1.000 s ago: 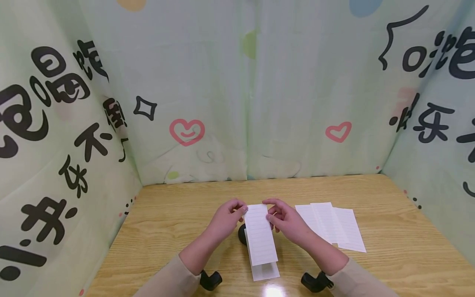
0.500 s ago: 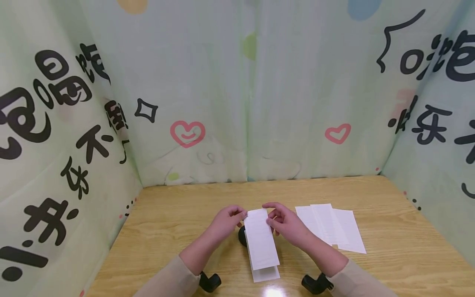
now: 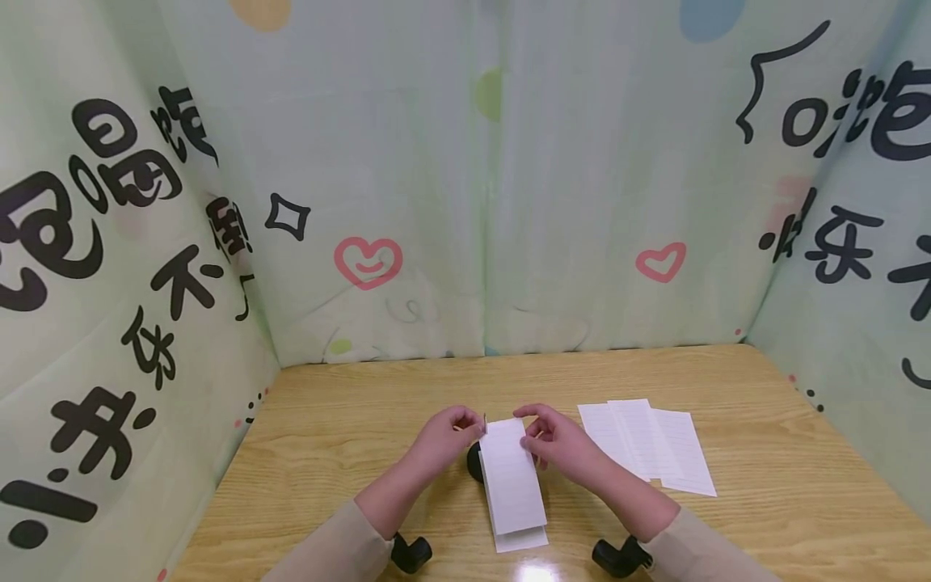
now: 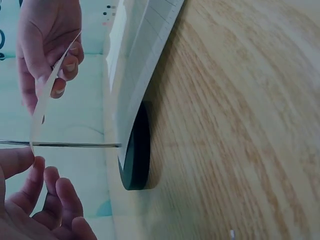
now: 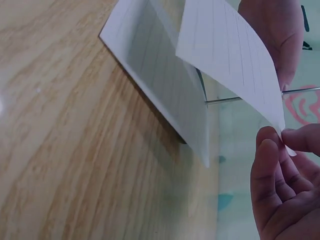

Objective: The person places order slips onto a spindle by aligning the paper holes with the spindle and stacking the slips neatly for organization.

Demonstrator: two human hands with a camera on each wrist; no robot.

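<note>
A bill spike has a black round base (image 4: 136, 160) on the table and a thin metal rod (image 4: 80, 145) rising from it. An upper lined sheet of paper (image 3: 512, 473) sits on the rod, whose tip shows above its far left corner. My left hand (image 3: 449, 434) pinches that corner beside the rod. My right hand (image 3: 558, 440) pinches the far right corner between thumb and fingers. Beneath, a lower lined sheet (image 5: 155, 67) lies slanted at the base, apart from the upper one. In the head view it is mostly hidden.
Several overlapping lined sheets (image 3: 647, 440) lie on the wooden table (image 3: 349, 404) to the right. Black wrist mounts (image 3: 410, 554) show by both sleeves. A printed curtain (image 3: 436, 162) stands behind the table and at both sides.
Both hands have lowered the sheet's far end toward the base. The rod's tip now shows above the paper by my left thumb.
</note>
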